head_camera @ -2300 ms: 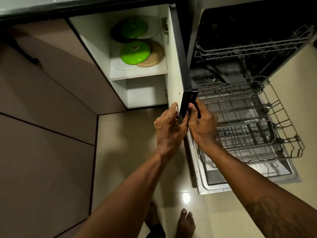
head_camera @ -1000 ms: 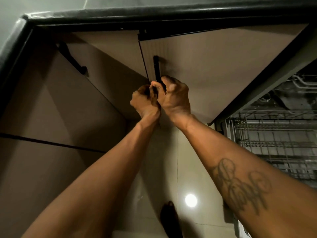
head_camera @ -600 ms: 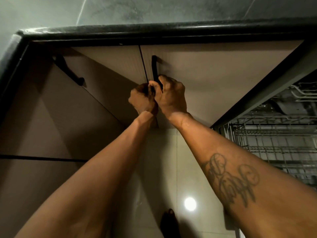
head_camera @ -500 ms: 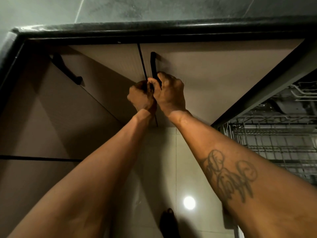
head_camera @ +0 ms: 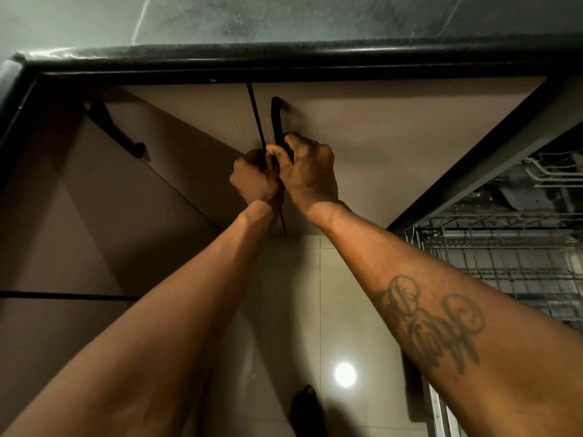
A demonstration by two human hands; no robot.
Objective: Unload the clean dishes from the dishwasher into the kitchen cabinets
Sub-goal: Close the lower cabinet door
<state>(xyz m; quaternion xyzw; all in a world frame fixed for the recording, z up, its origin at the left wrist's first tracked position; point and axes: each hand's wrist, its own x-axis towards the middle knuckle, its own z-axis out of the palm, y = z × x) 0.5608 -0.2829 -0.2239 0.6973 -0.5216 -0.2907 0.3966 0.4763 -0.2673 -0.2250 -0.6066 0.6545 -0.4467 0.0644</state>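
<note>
Seen from above, a cabinet door (head_camera: 394, 146) under a dark counter (head_camera: 284, 55) was shut flush with its neighbour. Its black handle (head_camera: 277, 121) was grasped by the right hand (head_camera: 310, 171), with the fingers curled round the bar. The left hand (head_camera: 255, 181) was clenched close beside it at the seam between the doors; whether it also held the handle could not be told. Both hands seemed to be kept there so that the door was pressed fully home.

To the right, the dishwasher (head_camera: 517, 193) was left open, with its wire rack (head_camera: 504, 266) drawn out over the tiled floor (head_camera: 334, 294). No dishes could be seen in the part shown, so the unloading was judged to be nearly or wholly done. Any dishes put away were hidden behind the door.

About two seconds earlier the door had been swung wide, and green lids were shown on a shelf inside; that opening was now closed. Over the last half second the hands had scarcely been moved.
</note>
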